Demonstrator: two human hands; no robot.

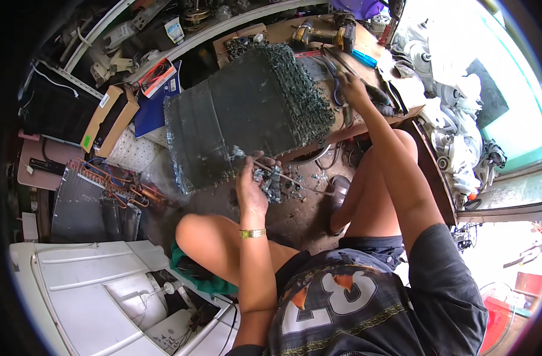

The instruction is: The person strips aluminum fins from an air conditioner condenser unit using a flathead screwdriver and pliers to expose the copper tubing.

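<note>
A large dark finned panel [229, 101], probably a heat-exchanger coil, leans against the wooden bench, its right edge ragged and crumbling. By its lower edge my left hand [251, 188] is closed around a thin metal rod [297, 181] that slants down to the right. Crumbled grey-green fin scraps [272, 188] show beside those fingers. My right hand [352, 90] reaches over the bench among hand tools, fingers curled down at the tool handles. Exactly what it grips is hidden. Beside it lie blue-handled scissors [337, 92] and dark-handled pliers [377, 95].
A yellow-black cordless drill [321, 37] and a blue-handled tool [364, 58] lie on the bench [366, 38]. Grey motor-like parts [452, 130] are piled at right. A cardboard box [109, 121] and copper-tubed coil [84, 202] stand left, above a white appliance [81, 291]. Scraps litter the floor.
</note>
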